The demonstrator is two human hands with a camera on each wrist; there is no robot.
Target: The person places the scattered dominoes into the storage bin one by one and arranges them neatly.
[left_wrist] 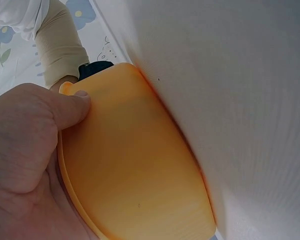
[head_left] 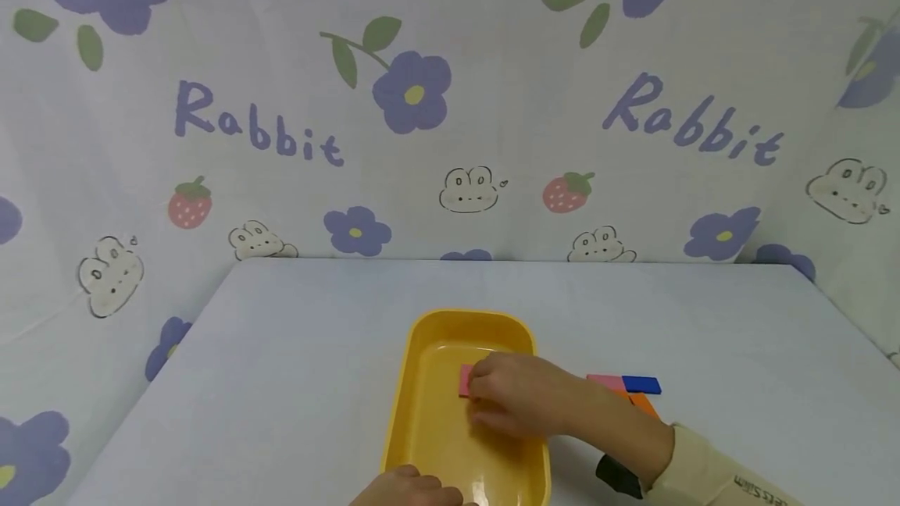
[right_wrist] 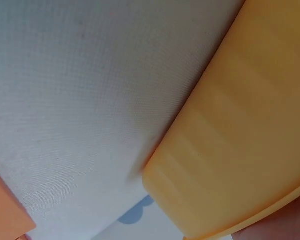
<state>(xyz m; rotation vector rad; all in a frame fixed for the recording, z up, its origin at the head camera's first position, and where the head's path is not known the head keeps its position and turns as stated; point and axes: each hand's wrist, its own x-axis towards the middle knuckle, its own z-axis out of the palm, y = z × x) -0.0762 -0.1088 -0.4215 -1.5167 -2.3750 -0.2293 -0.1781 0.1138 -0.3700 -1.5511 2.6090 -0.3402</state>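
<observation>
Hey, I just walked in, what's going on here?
A person's left hand holds the near end of a yellow tray while the right hand reaches inside, at a pink piece; whether it's gripped isn't clear. Right of the tray, another pink piece, a blue piece and orange pieces lie on the table.

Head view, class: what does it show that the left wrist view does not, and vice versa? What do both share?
Only head: the inside of the tray, the right grip at a pink piece in it, another pink piece, a blue piece and orange pieces on the table.
Only left wrist: the thumb of the left grip on the tray's outer wall.
Both: tray, left grip, right sleeve, table, cloth.
</observation>
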